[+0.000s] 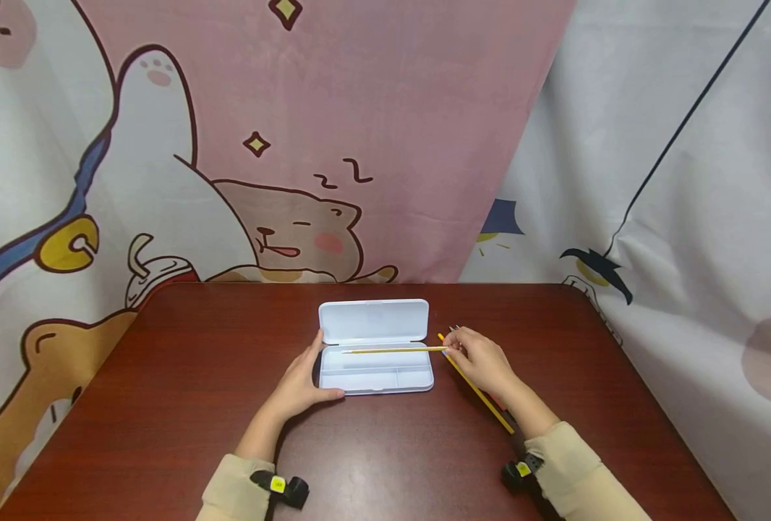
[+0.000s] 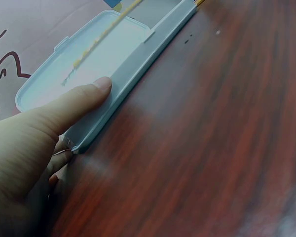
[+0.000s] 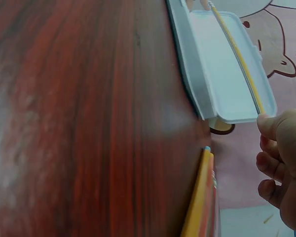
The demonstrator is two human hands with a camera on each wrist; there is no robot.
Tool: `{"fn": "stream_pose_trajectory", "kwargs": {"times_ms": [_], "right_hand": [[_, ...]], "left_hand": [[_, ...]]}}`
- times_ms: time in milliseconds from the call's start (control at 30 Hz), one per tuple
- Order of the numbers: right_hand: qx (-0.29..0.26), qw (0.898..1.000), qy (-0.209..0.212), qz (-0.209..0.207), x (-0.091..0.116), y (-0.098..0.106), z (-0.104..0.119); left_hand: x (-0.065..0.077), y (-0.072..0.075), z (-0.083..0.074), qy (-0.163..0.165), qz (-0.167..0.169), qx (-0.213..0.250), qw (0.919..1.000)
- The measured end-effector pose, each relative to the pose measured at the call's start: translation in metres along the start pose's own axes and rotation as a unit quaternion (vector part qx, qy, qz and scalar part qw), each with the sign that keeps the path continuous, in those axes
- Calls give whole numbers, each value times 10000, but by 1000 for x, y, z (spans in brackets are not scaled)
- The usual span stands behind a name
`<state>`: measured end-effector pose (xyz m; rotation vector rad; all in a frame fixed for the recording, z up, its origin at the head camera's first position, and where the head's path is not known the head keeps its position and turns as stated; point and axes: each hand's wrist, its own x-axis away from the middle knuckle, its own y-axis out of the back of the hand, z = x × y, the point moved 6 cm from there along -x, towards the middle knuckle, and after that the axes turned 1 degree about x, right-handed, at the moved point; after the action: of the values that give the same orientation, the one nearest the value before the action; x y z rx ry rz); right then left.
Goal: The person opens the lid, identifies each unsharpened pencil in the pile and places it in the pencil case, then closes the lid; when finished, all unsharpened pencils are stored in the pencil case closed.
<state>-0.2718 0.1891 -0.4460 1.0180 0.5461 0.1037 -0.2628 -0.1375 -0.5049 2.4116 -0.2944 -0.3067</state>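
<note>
Over the white case (image 1: 359,382), near its right end, our right grip (image 1: 479,359) pinches one end of a slim yellow stick (image 1: 395,350); whether pencil or brush, we cannot tell. The case rests on the desk (image 1: 385,449), its lid (image 1: 372,323) tipped back behind it. We see the stick stretched along the rear compartment (image 1: 359,361), free tip toward the case's left end, held end just beyond its right end; contact with the case cannot be made out. At the case's left end, our left grip (image 1: 302,380) grasps the case itself, thumb (image 2: 84,98) along the front rim. Right of the case lie a yellow pencil (image 1: 483,393) and a reddish pencil (image 3: 207,187).

We judge the step in hand to be laying the stick in the rear compartment. To do it well, we should keep the case braced, slide the stick leftward until its held end clears the right wall, and hold it parallel to the divider (image 1: 366,370). We would then lower the free tip first and release gently; a stick left across the rim could block the lid.
</note>
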Motion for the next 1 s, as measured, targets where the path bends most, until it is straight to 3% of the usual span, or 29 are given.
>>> {"fn": "stream_pose_trajectory", "kwargs": {"times_ms": [133,500,800,1000], "right_hand": [[-19,9999,157,69,-7,-10,2],[-20,9998,101,183,-17,-31,4],[-144,9994,310,82,-21,-39,6],[-116,9997,127,198,-22,-44,4]], "left_hand": [[0,1,0,29,-3,-27,10000],[1,2,-1,63,-12,21,10000],[1,-1,0,17,-33,71,10000],[1,-1,0,-16,-47,162,9999]]}}
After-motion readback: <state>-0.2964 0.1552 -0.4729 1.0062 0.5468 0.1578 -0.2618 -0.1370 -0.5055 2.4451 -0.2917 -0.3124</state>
